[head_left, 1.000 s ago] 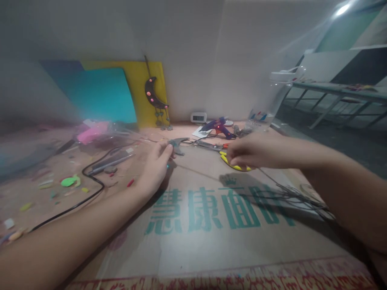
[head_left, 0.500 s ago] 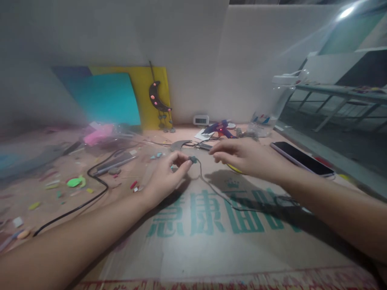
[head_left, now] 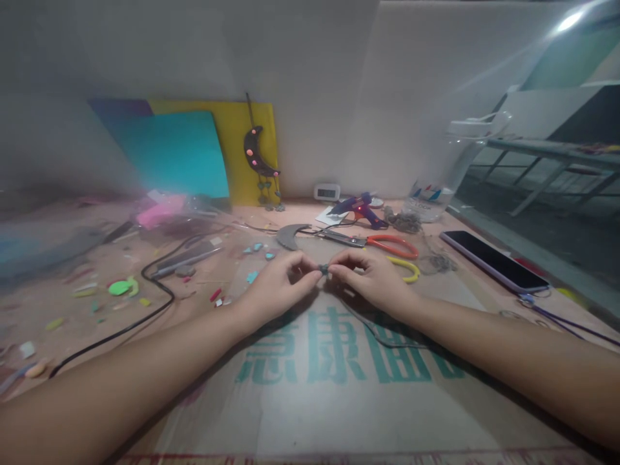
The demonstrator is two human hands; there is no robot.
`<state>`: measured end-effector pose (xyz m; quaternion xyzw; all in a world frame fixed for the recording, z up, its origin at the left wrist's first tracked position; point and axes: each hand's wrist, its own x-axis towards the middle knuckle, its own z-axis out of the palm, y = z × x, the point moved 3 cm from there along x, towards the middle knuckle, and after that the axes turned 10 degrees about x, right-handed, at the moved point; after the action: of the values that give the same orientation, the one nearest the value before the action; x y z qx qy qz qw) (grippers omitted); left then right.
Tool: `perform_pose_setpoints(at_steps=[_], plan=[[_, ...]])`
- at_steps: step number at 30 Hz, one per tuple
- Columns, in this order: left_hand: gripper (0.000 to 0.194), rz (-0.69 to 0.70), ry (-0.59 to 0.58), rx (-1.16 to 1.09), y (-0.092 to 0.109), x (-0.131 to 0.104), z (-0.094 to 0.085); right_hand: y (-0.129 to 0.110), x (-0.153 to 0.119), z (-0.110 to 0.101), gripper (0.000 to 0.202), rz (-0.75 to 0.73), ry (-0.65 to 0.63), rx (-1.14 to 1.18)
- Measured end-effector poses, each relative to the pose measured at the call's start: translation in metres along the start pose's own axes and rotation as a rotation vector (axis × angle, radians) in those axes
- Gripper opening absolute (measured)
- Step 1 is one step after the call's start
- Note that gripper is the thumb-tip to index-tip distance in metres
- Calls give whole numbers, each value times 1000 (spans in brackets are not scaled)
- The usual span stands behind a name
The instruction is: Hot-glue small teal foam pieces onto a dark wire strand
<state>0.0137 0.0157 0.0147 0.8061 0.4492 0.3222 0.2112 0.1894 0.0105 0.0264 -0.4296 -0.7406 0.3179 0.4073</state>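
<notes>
A small grey-teal piece (head_left: 323,268), perhaps foam or clay, is pinched between my two hands above the middle of the board. My left hand (head_left: 283,281) grips its left end between thumb and fingertips. From the other side, my right hand (head_left: 371,278) closes thumb and index finger on it; the fingertips partly hide it. A thin grey cord (head_left: 387,344) runs from near the right hand across the board and under the right forearm. Behind the hands lie a grey crescent (head_left: 289,236) and scissors with orange-red handles (head_left: 393,245). A yellow handle (head_left: 411,270) shows beside my right hand.
A glue gun (head_left: 361,208) with a red light and a small digital clock (head_left: 327,192) stand at the back. A decorated moon hanging (head_left: 255,152) leans on yellow card. To the right are a phone (head_left: 494,260) and clear jug (head_left: 431,194); scraps and a black cable (head_left: 121,332) lie left.
My right hand has moved left and down to pinch the small piece. The left hand has shifted slightly right with it. The orange-handled scissors are now uncovered; the view has shifted slightly.
</notes>
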Motion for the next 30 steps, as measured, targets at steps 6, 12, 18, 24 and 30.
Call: perform_pose_setpoints(at_steps=[6, 12, 18, 24, 30], plan=[[15, -60, 16, -26, -2, 1, 0, 1, 2, 1, 15, -122, -43, -59], [12, -37, 26, 21, 0, 1, -1, 0, 2, 1, 13, -196, -27, -40], [10, -61, 69, 46, 2, 2, -5, 5, 0, 4, 16, 13, -29, 138], [10, -80, 68, 44, 5, 2, -6, 0, -4, 6, 15, -137, -117, -65], [10, -75, 76, 26, 4, 2, -7, -1, -9, 6, 22, -143, -183, -208]])
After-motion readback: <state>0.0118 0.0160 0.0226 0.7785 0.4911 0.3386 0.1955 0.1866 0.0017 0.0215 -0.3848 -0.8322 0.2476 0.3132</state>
